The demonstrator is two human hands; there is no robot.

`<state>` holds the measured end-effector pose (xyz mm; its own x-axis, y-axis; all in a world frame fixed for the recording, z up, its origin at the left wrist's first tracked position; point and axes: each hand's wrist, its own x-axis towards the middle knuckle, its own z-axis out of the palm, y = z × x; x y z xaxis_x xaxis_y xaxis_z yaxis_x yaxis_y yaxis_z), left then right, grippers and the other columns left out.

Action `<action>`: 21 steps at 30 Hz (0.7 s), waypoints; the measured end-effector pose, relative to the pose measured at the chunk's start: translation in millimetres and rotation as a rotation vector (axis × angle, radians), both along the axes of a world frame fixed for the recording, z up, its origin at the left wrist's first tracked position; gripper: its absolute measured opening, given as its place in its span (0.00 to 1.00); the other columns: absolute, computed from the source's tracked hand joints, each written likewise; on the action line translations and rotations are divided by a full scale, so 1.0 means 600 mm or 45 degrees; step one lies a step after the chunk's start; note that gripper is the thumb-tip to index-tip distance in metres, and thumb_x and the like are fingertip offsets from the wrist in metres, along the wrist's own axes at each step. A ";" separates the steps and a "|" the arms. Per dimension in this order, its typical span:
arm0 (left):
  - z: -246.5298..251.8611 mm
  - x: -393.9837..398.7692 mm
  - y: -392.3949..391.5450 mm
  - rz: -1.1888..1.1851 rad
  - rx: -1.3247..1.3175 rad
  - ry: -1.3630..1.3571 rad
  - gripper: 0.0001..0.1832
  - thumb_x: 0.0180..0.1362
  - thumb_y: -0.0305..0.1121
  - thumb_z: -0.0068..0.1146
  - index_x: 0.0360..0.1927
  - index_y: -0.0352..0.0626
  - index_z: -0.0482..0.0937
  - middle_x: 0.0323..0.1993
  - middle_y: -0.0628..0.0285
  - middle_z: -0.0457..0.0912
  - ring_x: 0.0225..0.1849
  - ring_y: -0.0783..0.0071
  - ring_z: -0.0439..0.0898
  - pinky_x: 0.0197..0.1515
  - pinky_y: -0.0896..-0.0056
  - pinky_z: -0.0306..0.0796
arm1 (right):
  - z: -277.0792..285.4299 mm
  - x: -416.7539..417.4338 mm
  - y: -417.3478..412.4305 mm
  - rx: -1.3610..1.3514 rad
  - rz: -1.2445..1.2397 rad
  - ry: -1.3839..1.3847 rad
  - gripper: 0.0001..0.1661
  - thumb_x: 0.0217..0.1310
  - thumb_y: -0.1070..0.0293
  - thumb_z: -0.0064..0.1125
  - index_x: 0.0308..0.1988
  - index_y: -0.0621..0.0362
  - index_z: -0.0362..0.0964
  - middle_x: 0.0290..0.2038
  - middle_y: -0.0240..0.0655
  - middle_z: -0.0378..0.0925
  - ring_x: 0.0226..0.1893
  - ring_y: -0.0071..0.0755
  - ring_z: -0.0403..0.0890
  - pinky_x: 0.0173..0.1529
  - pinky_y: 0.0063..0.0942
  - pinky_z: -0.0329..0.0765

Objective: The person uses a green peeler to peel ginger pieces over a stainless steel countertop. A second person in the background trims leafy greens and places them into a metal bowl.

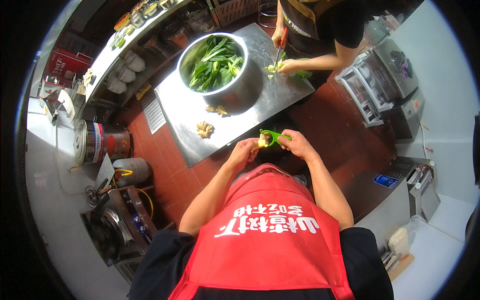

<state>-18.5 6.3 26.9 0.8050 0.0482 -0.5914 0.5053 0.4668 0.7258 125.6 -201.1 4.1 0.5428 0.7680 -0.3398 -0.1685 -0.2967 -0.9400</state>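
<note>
My left hand [243, 150] is closed on a piece of ginger root [263, 140], partly peeled and pale yellow. In my right hand [298, 144] is a green-handled peeler [275, 136], its head against the ginger. Both hands are just off the near edge of a stainless steel table [180, 138], above my red apron [270, 255]. A knobbly ginger root [205, 129] lies on that table, with smaller ginger pieces [217, 110] behind it. Beside these stands a large steel pot [232, 98] holding leafy greens [217, 63].
Across the table a co-worker's hands hold red-handled scissors [283, 37] and cut greens [275, 67] into small pieces. A gas cylinder [131, 171] and a wok stove [112, 228] are at the left. A steel cabinet [375, 195] stands at the right.
</note>
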 end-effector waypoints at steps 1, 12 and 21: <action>0.001 -0.002 -0.001 -0.046 0.050 -0.022 0.16 0.69 0.37 0.50 0.55 0.42 0.79 0.24 0.72 0.71 0.21 0.84 0.65 0.22 0.80 0.56 | 0.000 0.001 -0.002 -0.020 0.020 -0.034 0.16 0.70 0.59 0.59 0.31 0.58 0.72 0.23 0.24 0.72 0.25 0.17 0.70 0.32 0.21 0.69; 0.000 -0.013 -0.001 -0.273 0.677 -0.203 0.15 0.62 0.35 0.60 0.48 0.36 0.83 0.33 0.66 0.85 0.32 0.82 0.76 0.37 0.77 0.70 | -0.018 0.025 -0.018 -0.134 0.044 -0.134 0.15 0.68 0.61 0.58 0.30 0.59 0.74 0.21 0.25 0.73 0.24 0.18 0.72 0.31 0.22 0.70; 0.014 -0.005 0.008 -0.316 0.938 -0.230 0.17 0.58 0.38 0.61 0.46 0.38 0.84 0.28 0.63 0.85 0.29 0.77 0.79 0.35 0.70 0.72 | -0.027 0.002 0.014 -0.002 0.049 0.017 0.16 0.68 0.59 0.60 0.31 0.60 0.74 0.22 0.27 0.75 0.23 0.18 0.72 0.29 0.22 0.69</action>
<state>-21.3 11.3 35.1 0.9239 0.1823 -0.3364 0.3764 -0.2756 0.8845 126.8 -192.9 -12.1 0.5084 0.7875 -0.3483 -0.1696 -0.3050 -0.9371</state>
